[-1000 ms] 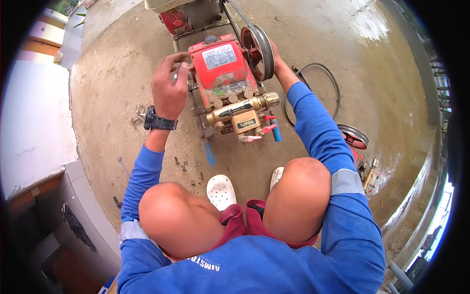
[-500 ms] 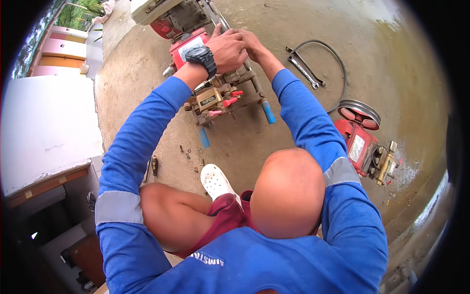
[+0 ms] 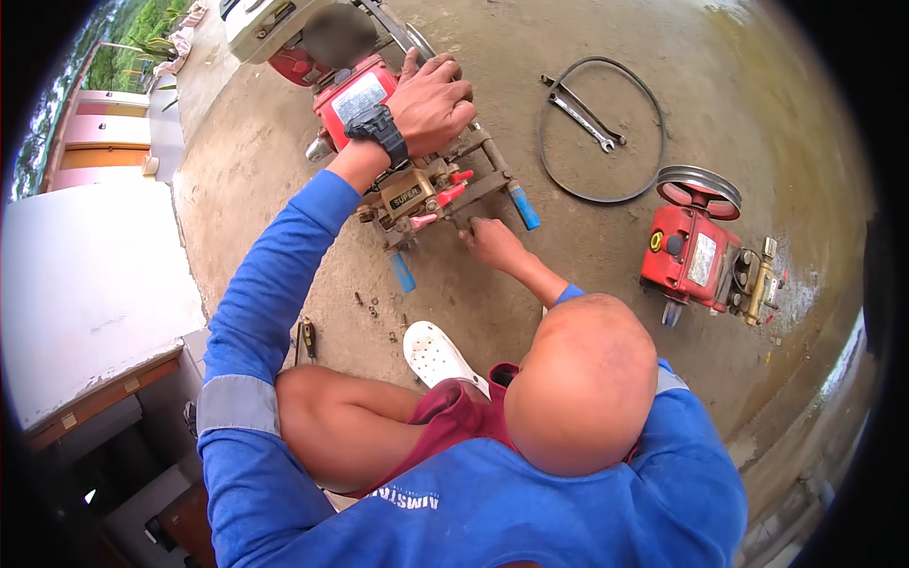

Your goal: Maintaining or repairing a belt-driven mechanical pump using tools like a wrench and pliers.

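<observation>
In front of me stands a pressure-washer pump set on a metal frame, with a red pump body (image 3: 355, 99), a brass pump head (image 3: 407, 194) and red valve levers (image 3: 447, 194). My left hand (image 3: 431, 106), a black watch on its wrist, lies over the red pump body. Its fingers bend round a part that the hand itself hides. My right hand (image 3: 494, 244) is low at the frame's near side, just below the metal crossbar (image 3: 478, 194). Its fingers are closed at the tips; what they hold, if anything, cannot be made out.
To the right, a second red pump (image 3: 691, 251) with a pulley (image 3: 701, 192) sits on the concrete. A black drive belt (image 3: 606, 201) loops round wrenches (image 3: 587, 123). Small bolts (image 3: 374, 308) and a screwdriver (image 3: 309, 336) lie near my white clog (image 3: 440, 355).
My right hand has left the spot beside my left hand and come down toward me, to the frame's lower near side. My left hand stays on the machine.
</observation>
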Demonstrator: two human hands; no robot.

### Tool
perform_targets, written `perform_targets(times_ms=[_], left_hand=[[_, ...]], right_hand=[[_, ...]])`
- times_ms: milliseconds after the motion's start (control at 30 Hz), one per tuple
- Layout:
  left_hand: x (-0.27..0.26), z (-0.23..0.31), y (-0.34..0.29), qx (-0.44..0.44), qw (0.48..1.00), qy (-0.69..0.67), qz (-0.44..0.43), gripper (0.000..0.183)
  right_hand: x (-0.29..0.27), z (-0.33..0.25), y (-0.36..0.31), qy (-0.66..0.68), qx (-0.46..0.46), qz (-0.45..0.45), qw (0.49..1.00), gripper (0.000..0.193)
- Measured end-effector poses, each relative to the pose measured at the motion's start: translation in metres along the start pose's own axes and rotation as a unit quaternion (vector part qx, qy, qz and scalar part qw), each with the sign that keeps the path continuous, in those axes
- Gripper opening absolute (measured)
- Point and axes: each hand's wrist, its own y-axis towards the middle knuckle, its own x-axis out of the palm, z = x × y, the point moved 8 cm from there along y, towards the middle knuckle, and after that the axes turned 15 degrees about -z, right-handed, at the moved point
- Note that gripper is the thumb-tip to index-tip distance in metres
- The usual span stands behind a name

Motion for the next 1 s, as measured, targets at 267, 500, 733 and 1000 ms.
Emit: perform_targets(times_ms=[267, 500, 733, 1000], left_hand=[[0.000, 0.006, -0.003, 0.067, 0.995, 0.052, 0.050, 0.015], [0.000, 0.005, -0.004, 0.068, 0.996, 0.051, 0.032, 0.019], [-0.002, 0.000, -0.006, 0.039, 0.998, -0.019, 0.037, 0.023], [0.000, -0.002, -0.003, 0.010, 0.998, -0.065, 0.006, 0.030]], right_hand=[[0.047, -0.043, 0.023, 0.302, 0.022, -0.084, 0.949, 0.026], [0.042, -0.042, 0.020, 0.352, 0.012, -0.153, 0.923, 0.025], [0.055, -0.029, 0.027, 0.515, 0.015, -0.157, 0.843, 0.025], [0.030, -0.039, 0.016, 0.340, 0.060, -0.107, 0.932, 0.025]])
